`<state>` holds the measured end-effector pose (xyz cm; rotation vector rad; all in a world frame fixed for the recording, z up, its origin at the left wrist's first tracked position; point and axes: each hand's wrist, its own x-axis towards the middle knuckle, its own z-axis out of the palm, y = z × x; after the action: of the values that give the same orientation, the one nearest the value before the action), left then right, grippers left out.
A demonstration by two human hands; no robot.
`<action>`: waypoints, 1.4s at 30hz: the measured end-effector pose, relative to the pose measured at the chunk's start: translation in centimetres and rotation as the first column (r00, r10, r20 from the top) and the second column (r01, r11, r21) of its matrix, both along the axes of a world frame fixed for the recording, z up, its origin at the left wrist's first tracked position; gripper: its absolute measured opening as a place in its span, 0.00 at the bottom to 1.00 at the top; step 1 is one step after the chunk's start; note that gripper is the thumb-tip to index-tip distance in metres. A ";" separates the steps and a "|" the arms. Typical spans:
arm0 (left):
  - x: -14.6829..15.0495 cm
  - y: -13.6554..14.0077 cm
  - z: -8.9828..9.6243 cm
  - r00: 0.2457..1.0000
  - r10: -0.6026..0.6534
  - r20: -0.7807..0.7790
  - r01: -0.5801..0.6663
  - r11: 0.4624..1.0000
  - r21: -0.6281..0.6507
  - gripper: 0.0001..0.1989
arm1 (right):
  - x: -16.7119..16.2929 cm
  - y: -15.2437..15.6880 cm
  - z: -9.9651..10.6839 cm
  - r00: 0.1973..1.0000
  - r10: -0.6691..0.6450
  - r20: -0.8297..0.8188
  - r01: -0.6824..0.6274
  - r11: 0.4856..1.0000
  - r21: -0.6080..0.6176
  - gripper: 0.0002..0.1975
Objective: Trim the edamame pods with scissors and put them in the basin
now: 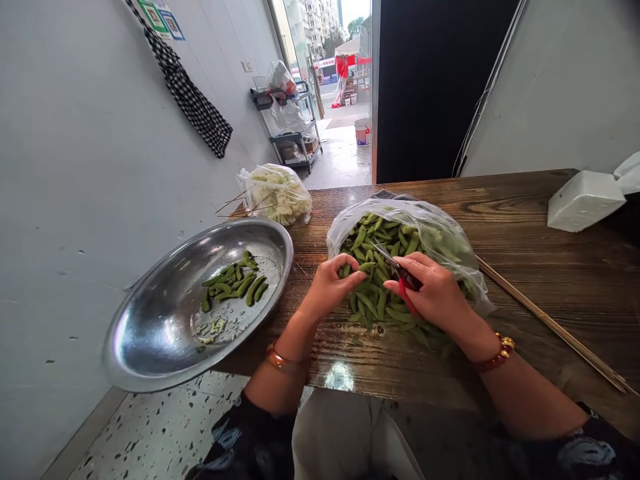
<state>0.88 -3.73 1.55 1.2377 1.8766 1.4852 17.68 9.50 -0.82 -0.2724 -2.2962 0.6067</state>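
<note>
My left hand (333,283) pinches a green edamame pod (367,267) between thumb and fingers. Close on its right, my right hand (431,287) is wrapped round a pair of scissors (407,277) with red and dark handles. The blades point up and left, just above the pods. Under both hands lies a heap of edamame pods (370,303), spilling from a clear plastic bag (430,217) onto the wooden table. To the left, a wide steel bowl (150,333) holds a small pile of pods (233,283) and some trimmed scraps (213,330).
Behind the bowl sits a bag of cauliflower (280,193) near thin sticks. Long wooden skewers (555,323) lie at the right of the wooden table (520,207). A white tissue pack (583,200) is at the far right; a cart (293,127) stands by the doorway.
</note>
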 end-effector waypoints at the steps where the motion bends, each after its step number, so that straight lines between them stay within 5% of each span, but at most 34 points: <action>1: 0.1 0.0 -0.1 0.996 -0.010 0.089 0.009 1.000 0.004 0.10 | 0.0 0.0 0.0 1.000 0.000 0.008 0.000 1.000 0.004 0.18; 5: 0.4 0.0 -0.5 0.964 -0.032 0.264 0.022 0.999 0.041 0.14 | 0.0 -0.1 -0.1 0.998 0.007 0.056 -0.008 1.000 0.016 0.20; 18: 1.6 0.3 -1.0 0.967 -0.170 0.188 0.168 0.985 0.024 0.10 | -0.3 -0.6 -0.9 0.996 0.049 0.080 -0.052 0.998 0.032 0.20; 27: 1.4 0.2 -0.6 0.964 -0.107 0.242 0.105 0.994 0.021 0.13 | -0.2 -0.5 -0.6 0.994 0.074 0.075 -0.076 0.997 0.024 0.17; 35: 0.5 0.5 -0.8 0.756 -0.048 0.653 -0.076 0.984 0.160 0.16 | -0.3 -0.3 -0.6 0.999 0.029 0.046 -0.029 1.000 0.010 0.20; 42: 0.3 0.4 -0.6 0.693 -0.103 0.714 -0.062 0.978 0.200 0.15 | -0.3 -0.5 -0.6 0.997 0.017 0.078 -0.018 1.000 0.005 0.21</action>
<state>1.19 -3.32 0.95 0.5736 1.1801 1.8367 17.43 9.03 -1.40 -0.2778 -2.3770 0.6081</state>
